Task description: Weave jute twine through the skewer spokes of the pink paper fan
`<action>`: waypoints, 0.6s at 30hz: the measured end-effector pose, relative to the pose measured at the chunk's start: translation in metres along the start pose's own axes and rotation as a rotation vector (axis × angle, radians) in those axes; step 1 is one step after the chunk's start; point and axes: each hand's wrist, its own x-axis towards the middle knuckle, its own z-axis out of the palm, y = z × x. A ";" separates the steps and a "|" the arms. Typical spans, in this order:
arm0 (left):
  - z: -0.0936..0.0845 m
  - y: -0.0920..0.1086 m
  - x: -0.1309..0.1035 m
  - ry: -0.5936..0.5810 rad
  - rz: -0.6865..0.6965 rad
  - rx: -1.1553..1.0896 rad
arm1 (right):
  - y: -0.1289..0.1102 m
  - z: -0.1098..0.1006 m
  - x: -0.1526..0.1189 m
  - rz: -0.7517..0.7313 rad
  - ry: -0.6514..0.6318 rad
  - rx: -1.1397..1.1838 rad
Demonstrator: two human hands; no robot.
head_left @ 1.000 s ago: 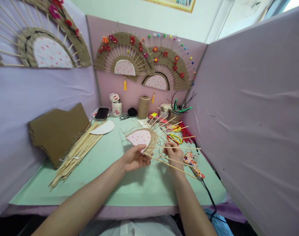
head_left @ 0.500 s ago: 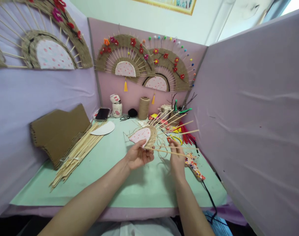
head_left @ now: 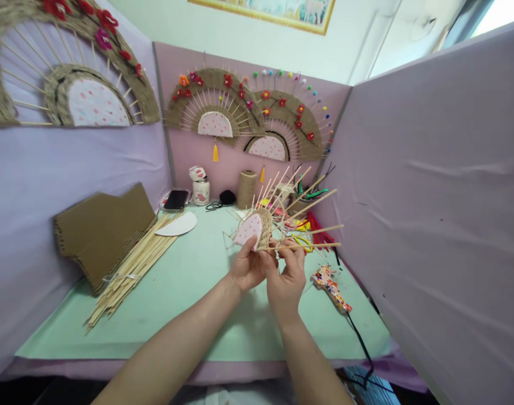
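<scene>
A small half-made fan (head_left: 249, 229) is held above the table, tilted. It has a pink spotted half-round centre, a band of woven twine (head_left: 265, 225) around it and bamboo sticks (head_left: 318, 229) spreading up and to the right. My left hand (head_left: 247, 269) is closed on its lower edge, thumb on the spotted centre. My right hand (head_left: 287, 278) is closed in a pinch at the lowest stick, beside the woven band. It grips the working twine there, mostly hidden by the fingers.
On the left lie a bundle of bamboo sticks (head_left: 132, 270), a white card piece (head_left: 178, 224) and brown cardboard (head_left: 104, 228). A patterned glue gun (head_left: 333, 289) with a black cord lies right. Behind stand a twine spool (head_left: 247, 190) and a jar (head_left: 201, 191). Finished fans (head_left: 214, 90) hang on the partition.
My right hand has moved left and up from beside the sticks, closing at the fan's lower edge near my left hand. The fan has shifted slightly right and turned.
</scene>
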 end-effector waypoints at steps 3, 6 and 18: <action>0.014 -0.001 0.001 -0.007 0.009 -0.084 | -0.007 0.003 0.008 -0.043 0.029 -0.006; 0.019 -0.003 0.005 -0.042 0.035 -0.134 | -0.014 0.008 0.013 -0.127 0.058 -0.117; -0.001 0.011 0.017 0.079 -0.168 0.192 | 0.013 0.022 0.011 -0.214 0.110 -0.245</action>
